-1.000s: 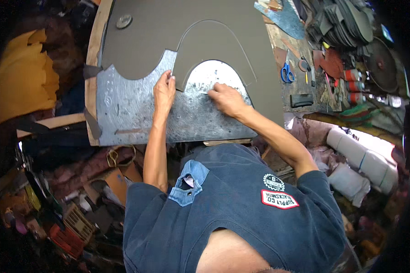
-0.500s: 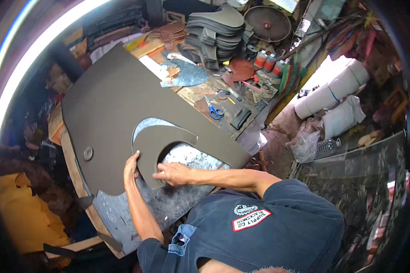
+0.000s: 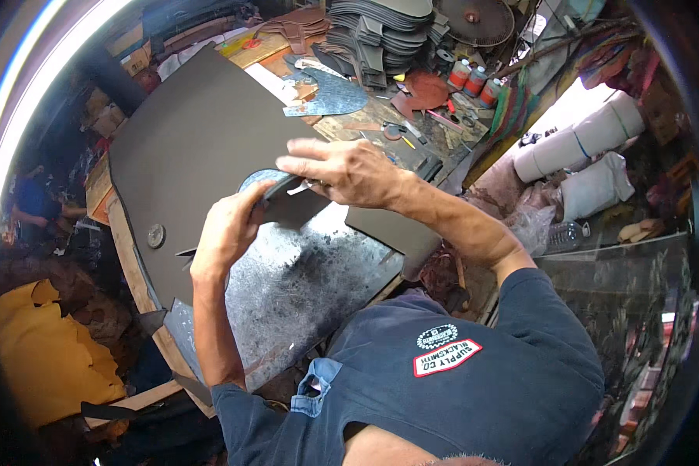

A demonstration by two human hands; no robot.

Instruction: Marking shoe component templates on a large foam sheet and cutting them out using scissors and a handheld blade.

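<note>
A large dark grey-brown sheet (image 3: 202, 116) lies over the worktop, with a curved cut-out in its near side. My left hand (image 3: 229, 229) grips a curved cut piece (image 3: 295, 208) of the same material, thumb on top, its other fingers hidden. Lifted off the metal surface, the piece is tilted and seen partly edge-on. My right hand (image 3: 353, 171) is at the piece's other side, its upper fingers stretched and blurred. A small pale thing shows by its fingers; I cannot make out what it is. A dark pointed tip sticks out beside my left wrist.
Bare, stained metal plate (image 3: 311, 272) lies under my hands. A round metal weight (image 3: 156, 235) rests on the sheet's left part. Behind are stacked dark cut pieces (image 3: 380, 39), red-and-white bottles (image 3: 474, 81) and a fan (image 3: 474, 19). Yellow hide (image 3: 46, 349) lies at lower left.
The curved piece, flat within the cut-out before, is now raised and tilted. My right hand has moved up and away from me; my left has also moved up. The bare metal shows more widely.
</note>
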